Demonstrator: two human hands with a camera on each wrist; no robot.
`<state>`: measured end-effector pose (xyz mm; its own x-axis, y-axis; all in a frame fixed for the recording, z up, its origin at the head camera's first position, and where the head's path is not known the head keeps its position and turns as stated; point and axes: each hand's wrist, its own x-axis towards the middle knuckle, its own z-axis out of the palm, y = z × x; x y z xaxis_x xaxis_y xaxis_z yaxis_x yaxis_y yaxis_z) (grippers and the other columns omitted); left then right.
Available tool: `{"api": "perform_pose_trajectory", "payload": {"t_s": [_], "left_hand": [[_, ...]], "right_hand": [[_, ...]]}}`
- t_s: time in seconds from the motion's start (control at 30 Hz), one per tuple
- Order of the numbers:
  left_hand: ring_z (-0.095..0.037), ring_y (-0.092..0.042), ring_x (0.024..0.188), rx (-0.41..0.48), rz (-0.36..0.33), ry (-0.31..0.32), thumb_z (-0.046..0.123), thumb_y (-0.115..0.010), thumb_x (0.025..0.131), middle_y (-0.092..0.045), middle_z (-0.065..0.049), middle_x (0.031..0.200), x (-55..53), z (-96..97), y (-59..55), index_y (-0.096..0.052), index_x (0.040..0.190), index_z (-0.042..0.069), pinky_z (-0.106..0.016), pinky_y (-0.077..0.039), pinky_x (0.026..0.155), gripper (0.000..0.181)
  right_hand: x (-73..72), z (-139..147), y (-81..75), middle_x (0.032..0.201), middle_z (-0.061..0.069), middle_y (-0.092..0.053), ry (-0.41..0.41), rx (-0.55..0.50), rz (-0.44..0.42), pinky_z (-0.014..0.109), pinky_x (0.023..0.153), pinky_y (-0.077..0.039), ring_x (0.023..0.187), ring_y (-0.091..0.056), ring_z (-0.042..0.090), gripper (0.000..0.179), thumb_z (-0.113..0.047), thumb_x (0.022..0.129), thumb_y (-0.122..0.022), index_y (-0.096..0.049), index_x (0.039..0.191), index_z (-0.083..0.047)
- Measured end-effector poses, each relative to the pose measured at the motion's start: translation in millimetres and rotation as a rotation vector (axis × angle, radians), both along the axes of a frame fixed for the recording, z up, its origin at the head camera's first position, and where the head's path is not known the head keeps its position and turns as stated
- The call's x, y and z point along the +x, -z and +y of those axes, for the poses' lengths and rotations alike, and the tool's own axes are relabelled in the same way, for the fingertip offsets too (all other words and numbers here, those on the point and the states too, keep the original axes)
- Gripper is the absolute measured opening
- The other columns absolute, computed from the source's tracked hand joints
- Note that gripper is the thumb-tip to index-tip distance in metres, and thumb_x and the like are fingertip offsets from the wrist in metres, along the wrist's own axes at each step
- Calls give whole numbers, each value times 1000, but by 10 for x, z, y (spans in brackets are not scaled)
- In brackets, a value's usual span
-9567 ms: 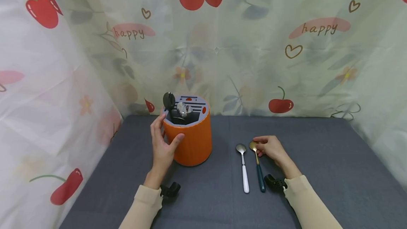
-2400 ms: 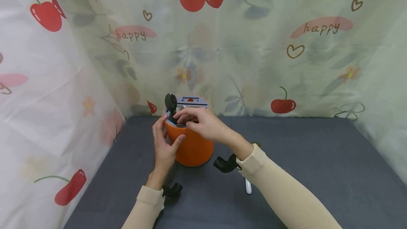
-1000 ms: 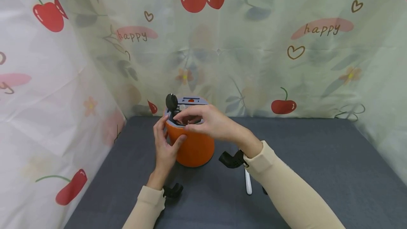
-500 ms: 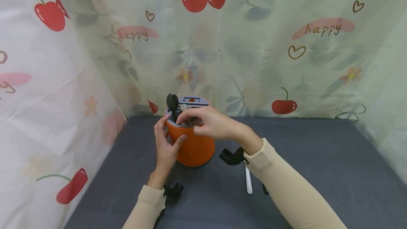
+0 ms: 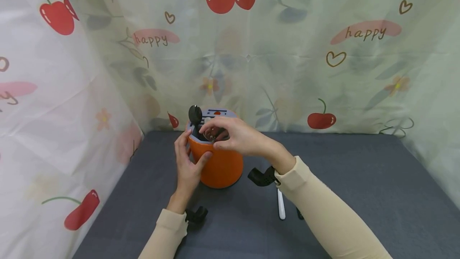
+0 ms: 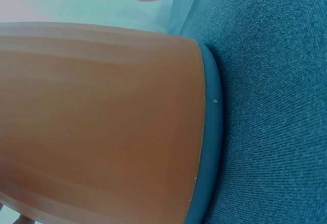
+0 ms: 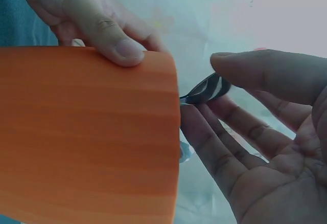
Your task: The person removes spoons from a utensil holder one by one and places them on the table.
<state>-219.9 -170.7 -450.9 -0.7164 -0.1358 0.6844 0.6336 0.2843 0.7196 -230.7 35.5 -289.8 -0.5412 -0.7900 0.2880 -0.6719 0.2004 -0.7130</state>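
An orange utensil holder (image 5: 223,167) with a lavender slotted top stands on the table. My left hand (image 5: 187,173) grips its left side near the rim, thumb in front and fingers behind. Over the opening, my right hand (image 5: 238,137) pinches a shiny dark metal spoon (image 7: 213,88); the thumb lies at the bowl's edge with fingers under it, and the handle goes down out of sight into the holder. A taller black spoon (image 5: 195,114) stands upright at the opening's left side. A clear faceted piece (image 7: 185,152) shows at the rim.
Two spoons lie to the right on the dark grey cloth (image 5: 359,179): one white handle (image 5: 281,205) and one dark green handle (image 5: 300,213) show, the rest hidden under my right arm. A cherry-patterned curtain (image 5: 248,71) hangs behind and at the sides.
My right hand has come from the gold spoon on the table to the holder's opening, dipped in and now sits slightly higher around a spoon. My left hand keeps its grip.
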Motion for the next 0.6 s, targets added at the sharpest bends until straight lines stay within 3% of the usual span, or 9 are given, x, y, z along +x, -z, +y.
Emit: {"api": "perform_pose_trajectory", "payload": {"t_s": [0.27, 0.6], "left_hand": [[-28, -35, 145, -5, 1, -3, 63, -70, 90, -32, -7, 158, 9, 7, -12, -38, 159, 23, -63, -32, 117, 86], [-28, -37, 144, 4, -4, 3, 61, -72, 90, -32, -6, 158, 2, -3, 2, -39, 158, 23, -65, -31, 117, 85]], "right_hand": [[-15, 5, 32, 134, 13, -62, 5, -76, -80, 34, 105, -51, 122, -63, 24, 38, -1, 98, -71, -61, 135, 2], [-68, -18, 109, 110, 12, -63, 65, -233, -108, 38, 92, -57, 99, -65, 25, 21, -1, 99, -70, -65, 119, 1]]}}
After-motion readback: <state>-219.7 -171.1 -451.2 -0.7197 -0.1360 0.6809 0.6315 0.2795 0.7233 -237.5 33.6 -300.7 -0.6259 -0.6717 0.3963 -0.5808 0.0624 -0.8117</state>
